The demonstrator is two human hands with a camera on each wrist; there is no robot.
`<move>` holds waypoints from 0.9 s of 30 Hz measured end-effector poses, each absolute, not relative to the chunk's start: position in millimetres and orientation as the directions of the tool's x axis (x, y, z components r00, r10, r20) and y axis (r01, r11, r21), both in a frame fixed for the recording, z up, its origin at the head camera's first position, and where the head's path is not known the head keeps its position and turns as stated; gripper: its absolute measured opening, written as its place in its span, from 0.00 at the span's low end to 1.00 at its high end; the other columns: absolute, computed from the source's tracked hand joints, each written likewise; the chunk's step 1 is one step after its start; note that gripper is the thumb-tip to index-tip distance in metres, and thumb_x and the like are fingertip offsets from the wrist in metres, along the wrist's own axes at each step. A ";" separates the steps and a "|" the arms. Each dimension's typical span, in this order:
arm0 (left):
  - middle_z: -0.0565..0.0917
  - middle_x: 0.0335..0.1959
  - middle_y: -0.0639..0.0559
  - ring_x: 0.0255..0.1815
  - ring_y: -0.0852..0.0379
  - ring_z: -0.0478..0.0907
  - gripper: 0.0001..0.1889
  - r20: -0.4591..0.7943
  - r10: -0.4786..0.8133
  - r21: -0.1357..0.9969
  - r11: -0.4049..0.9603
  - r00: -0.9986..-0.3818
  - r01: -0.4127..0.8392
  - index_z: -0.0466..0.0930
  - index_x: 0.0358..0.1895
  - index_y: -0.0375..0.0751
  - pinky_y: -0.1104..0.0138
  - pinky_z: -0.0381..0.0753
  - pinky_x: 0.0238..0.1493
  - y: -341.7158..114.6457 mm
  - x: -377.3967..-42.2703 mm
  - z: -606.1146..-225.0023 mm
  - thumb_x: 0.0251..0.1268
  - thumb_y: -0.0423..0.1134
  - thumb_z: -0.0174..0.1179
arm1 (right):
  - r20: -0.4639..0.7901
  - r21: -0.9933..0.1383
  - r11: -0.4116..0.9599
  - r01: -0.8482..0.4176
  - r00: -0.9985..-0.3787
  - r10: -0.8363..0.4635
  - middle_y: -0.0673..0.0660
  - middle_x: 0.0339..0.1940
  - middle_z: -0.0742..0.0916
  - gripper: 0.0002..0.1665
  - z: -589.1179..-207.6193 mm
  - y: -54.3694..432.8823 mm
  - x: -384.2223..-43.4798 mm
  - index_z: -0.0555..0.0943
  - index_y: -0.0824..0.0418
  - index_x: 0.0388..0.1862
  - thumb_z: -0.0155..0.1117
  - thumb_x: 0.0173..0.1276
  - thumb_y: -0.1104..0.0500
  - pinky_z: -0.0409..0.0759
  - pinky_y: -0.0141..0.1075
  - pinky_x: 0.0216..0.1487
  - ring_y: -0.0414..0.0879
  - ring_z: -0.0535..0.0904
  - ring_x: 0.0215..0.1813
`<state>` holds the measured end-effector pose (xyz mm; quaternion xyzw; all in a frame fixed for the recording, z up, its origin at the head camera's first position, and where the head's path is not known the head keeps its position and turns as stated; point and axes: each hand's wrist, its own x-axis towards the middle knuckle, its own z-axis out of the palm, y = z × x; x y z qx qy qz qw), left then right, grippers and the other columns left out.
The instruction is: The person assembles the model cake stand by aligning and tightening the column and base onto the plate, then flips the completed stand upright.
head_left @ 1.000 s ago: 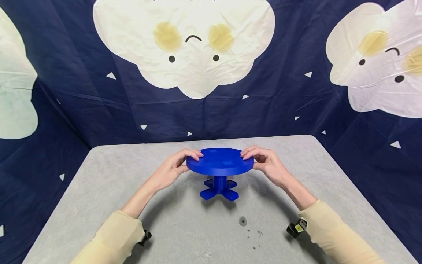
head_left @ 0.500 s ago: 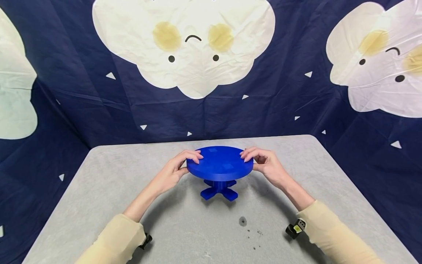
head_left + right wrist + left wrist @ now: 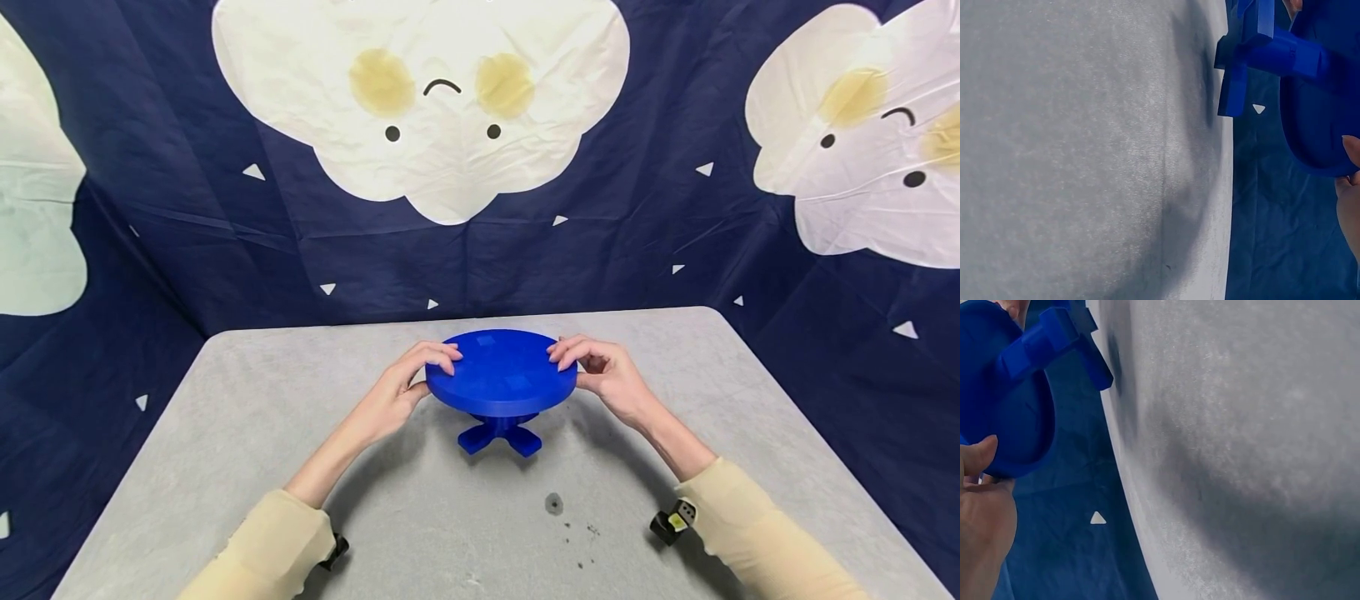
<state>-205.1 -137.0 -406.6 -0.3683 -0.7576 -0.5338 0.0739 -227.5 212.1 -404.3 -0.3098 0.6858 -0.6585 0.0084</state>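
A blue round-topped pedestal table, small like a toy, is held between two hands in the head view. The left hand grips its left rim, fingers over the top and thumb beneath. On the opposite rim the right hand pinches in the same way. Below the disc a short post ends in a cross-shaped foot. Both wrist views show the underside, with the left thumb and the right thumb pressed under the edge. The foot appears raised off the grey surface, its shadow lying apart from it.
A grey tabletop with rounded far corners lies beneath the hands. Dark stains mark it near the middle. Navy cloth with white clouds hangs behind and at both sides. Black wrist devices sit at the cuffs.
The blue table's round top has tipped toward the camera, showing more of its upper face and hiding more of the post and rear feet. Both hands keep their grip.
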 end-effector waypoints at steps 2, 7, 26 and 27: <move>0.81 0.63 0.42 0.75 0.45 0.71 0.26 0.497 0.478 0.757 0.168 -0.724 0.631 0.79 0.47 0.44 0.76 0.65 0.77 -136.4 -205.2 -405.6 0.59 0.09 0.48 | 0.401 -0.907 -0.062 -0.417 -0.808 -0.431 0.48 0.49 0.89 0.20 -403.3 211.6 -227.3 0.84 0.59 0.36 0.64 0.59 0.82 0.65 0.31 0.81 0.48 0.78 0.70; 0.81 0.63 0.43 0.76 0.44 0.70 0.27 0.496 0.468 0.756 0.182 -0.731 0.629 0.79 0.47 0.45 0.77 0.65 0.77 -135.2 -204.9 -405.6 0.58 0.08 0.46 | 0.422 -0.897 -0.073 -0.436 -0.795 -0.435 0.48 0.49 0.89 0.19 -403.3 210.5 -227.2 0.84 0.61 0.36 0.64 0.59 0.83 0.64 0.31 0.81 0.46 0.80 0.68; 0.83 0.61 0.48 0.74 0.45 0.72 0.24 0.480 0.464 0.726 0.265 -0.745 0.634 0.81 0.50 0.47 0.78 0.63 0.77 -135.7 -199.6 -409.6 0.63 0.12 0.55 | 0.400 -0.889 0.026 -0.457 -0.802 -0.443 0.53 0.54 0.89 0.10 -410.6 218.6 -226.0 0.82 0.69 0.40 0.69 0.62 0.77 0.72 0.30 0.76 0.45 0.79 0.71; 0.83 0.61 0.48 0.74 0.45 0.73 0.25 0.479 0.463 0.726 0.269 -0.746 0.633 0.82 0.51 0.47 0.78 0.63 0.77 -135.9 -199.4 -409.5 0.63 0.13 0.55 | 0.402 -0.887 0.031 -0.461 -0.804 -0.439 0.54 0.55 0.89 0.10 -411.1 219.0 -226.1 0.82 0.69 0.40 0.69 0.62 0.77 0.72 0.30 0.75 0.44 0.79 0.71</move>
